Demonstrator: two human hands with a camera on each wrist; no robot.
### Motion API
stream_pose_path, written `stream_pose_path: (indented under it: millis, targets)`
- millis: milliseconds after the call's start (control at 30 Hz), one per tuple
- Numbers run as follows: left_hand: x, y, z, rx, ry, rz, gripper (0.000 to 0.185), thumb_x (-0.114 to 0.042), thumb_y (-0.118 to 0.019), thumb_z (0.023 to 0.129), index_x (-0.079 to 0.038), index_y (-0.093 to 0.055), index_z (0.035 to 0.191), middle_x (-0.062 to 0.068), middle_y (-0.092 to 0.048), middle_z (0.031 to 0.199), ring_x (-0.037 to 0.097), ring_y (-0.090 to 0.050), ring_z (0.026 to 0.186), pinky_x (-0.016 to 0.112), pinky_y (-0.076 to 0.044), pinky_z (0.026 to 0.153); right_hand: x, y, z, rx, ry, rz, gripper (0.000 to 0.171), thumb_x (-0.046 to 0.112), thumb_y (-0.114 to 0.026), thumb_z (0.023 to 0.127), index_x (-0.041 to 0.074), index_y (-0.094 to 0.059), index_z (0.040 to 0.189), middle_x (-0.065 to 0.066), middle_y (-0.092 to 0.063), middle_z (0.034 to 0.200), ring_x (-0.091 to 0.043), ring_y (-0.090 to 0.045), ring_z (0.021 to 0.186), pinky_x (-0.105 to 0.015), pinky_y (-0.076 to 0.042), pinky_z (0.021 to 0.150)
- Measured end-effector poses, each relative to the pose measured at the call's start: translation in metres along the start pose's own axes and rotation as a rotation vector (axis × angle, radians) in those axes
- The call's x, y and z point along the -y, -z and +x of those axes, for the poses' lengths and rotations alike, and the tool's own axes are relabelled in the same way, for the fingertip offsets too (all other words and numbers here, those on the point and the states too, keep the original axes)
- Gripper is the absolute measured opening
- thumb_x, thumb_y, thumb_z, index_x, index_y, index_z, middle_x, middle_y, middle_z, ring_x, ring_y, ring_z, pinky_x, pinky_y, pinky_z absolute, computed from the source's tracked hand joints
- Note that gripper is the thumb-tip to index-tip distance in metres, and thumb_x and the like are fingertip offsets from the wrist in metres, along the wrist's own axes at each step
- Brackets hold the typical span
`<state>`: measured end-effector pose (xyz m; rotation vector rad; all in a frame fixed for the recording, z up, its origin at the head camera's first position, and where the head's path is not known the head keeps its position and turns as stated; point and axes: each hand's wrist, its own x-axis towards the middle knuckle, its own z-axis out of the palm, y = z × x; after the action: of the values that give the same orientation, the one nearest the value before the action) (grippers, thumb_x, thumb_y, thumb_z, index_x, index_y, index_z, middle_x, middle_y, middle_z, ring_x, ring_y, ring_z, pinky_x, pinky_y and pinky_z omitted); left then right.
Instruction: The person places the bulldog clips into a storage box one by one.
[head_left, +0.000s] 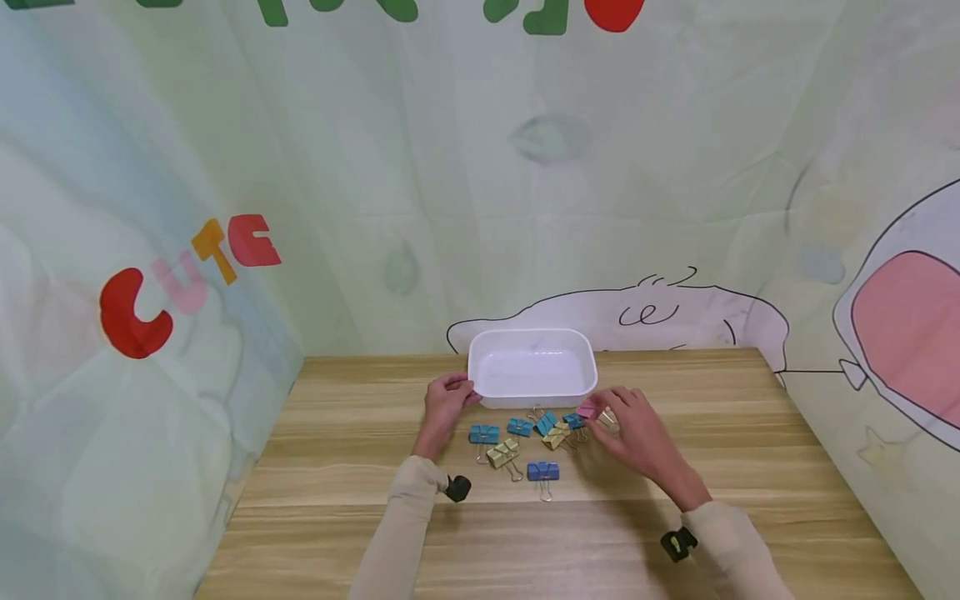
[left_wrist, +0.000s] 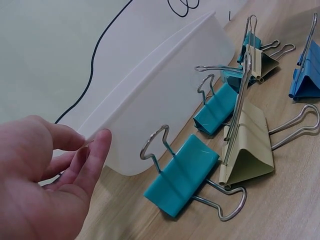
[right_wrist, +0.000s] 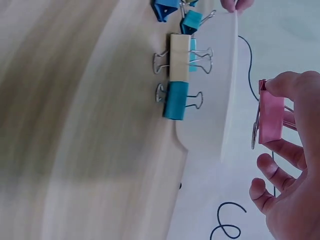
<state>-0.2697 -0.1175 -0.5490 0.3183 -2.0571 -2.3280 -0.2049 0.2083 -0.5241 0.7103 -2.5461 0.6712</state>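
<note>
A person's two hands are working over a wooden table (head_left: 360,467). The right hand (head_left: 637,433) is pinching a pink binder clip (head_left: 587,409) between thumb and forefinger, the other fingers loosely curled, holding it just off the near right corner of a white plastic tray (head_left: 480,367). The left hand (head_left: 446,404) is gripping the tray's near left corner, thumb and fingers closing on its rim. The tray is sitting at twelve o'clock from the hands. Between the hands, toward six o'clock of the tray, blue binder clips (head_left: 483,434) and yellow binder clips (head_left: 503,453) are lying scattered on the wood.
</note>
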Motion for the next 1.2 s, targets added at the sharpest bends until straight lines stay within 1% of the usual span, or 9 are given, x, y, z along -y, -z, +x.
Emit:
stream_pose_path:
  millis: [200,333,433,533,767,900,1067,1133,1200]
  targets:
    - [0.001,-0.001,0.0,0.003,-0.004,0.0,0.032,0.008,-0.061,0.099,0.021,-0.055,0.127,0.024,-0.06,0.108,0.018,-0.07,0.079,0.033,-0.066,0.084,0.002,0.002,0.016,0.018,0.001,0.01,0.036,0.019,-0.083,0.088,0.003,-0.069,0.118,-0.009,-0.067,0.108,-0.029,-0.057,0.096,-0.042,-0.055,0.08]
    - [0.002,0.0,0.001,0.003,-0.009,0.007,0.032,0.008,-0.061,0.099,0.021,-0.055,0.128,0.024,-0.06,0.109,0.018,-0.07,0.08,0.033,-0.066,0.084,0.001,0.0,0.03,0.003,0.021,0.006,0.035,0.018,-0.082,0.087,0.003,-0.069,0.116,-0.01,-0.068,0.106,-0.031,-0.058,0.096,-0.044,-0.055,0.079]
    - [0.002,0.0,0.001,0.0,-0.007,0.009,0.032,0.007,-0.062,0.099,0.021,-0.055,0.128,0.024,-0.06,0.109,0.018,-0.07,0.08,0.035,-0.066,0.086,0.002,-0.001,0.041,0.012,0.022,-0.004,0.034,0.021,-0.082,0.088,0.004,-0.068,0.115,-0.011,-0.068,0.107,-0.034,-0.061,0.099,-0.049,-0.057,0.084]
    - [0.001,0.0,0.001,0.0,-0.005,0.006,0.033,0.008,-0.062,0.099,0.021,-0.055,0.128,0.024,-0.06,0.11,0.019,-0.07,0.08,0.035,-0.066,0.086,0.002,-0.003,0.052,0.045,0.008,-0.008,0.033,0.023,-0.08,0.09,0.006,-0.069,0.115,-0.01,-0.068,0.106,-0.036,-0.062,0.105,-0.053,-0.057,0.092]
    - [0.001,-0.001,0.001,-0.004,0.003,0.005,0.033,0.008,-0.062,0.099,0.02,-0.055,0.129,0.022,-0.06,0.109,0.024,-0.071,0.085,0.034,-0.065,0.087,0.003,-0.01,0.067,0.09,-0.028,-0.023,0.035,0.026,-0.078,0.092,0.005,-0.069,0.118,-0.011,-0.07,0.109,-0.034,-0.061,0.111,-0.053,-0.055,0.1]
    - [0.002,-0.001,0.002,0.0,0.005,0.009,0.034,0.007,-0.062,0.099,0.02,-0.055,0.13,0.024,-0.059,0.111,0.024,-0.07,0.086,0.034,-0.065,0.088,0.003,-0.014,0.072,0.11,-0.047,-0.026,0.034,0.026,-0.079,0.093,0.005,-0.069,0.117,-0.012,-0.069,0.11,-0.034,-0.061,0.11,-0.051,-0.055,0.099]
    - [0.001,-0.002,0.001,0.001,0.001,0.011,0.033,0.007,-0.061,0.099,0.021,-0.055,0.129,0.028,-0.058,0.114,0.022,-0.07,0.084,0.035,-0.065,0.089,0.003,-0.018,0.076,0.114,-0.059,-0.027,0.032,0.025,-0.078,0.093,0.005,-0.069,0.117,-0.013,-0.069,0.11,-0.035,-0.06,0.105,-0.051,-0.056,0.093]
    - [0.0,-0.002,0.0,-0.001,-0.005,0.012,0.033,0.008,-0.061,0.099,0.021,-0.054,0.129,0.029,-0.058,0.114,0.021,-0.07,0.083,0.037,-0.065,0.089,0.003,-0.019,0.078,0.116,-0.065,-0.027,0.035,0.026,-0.077,0.093,0.005,-0.068,0.119,-0.014,-0.069,0.112,-0.035,-0.06,0.104,-0.051,-0.056,0.09]
    - [0.0,-0.002,0.0,-0.004,-0.006,0.014,0.033,0.008,-0.061,0.099,0.021,-0.054,0.129,0.03,-0.058,0.114,0.021,-0.07,0.082,0.039,-0.064,0.091,0.003,-0.02,0.08,0.124,-0.08,-0.023,0.04,0.028,-0.076,0.095,0.004,-0.066,0.125,-0.017,-0.067,0.119,-0.037,-0.059,0.107,-0.052,-0.056,0.091]
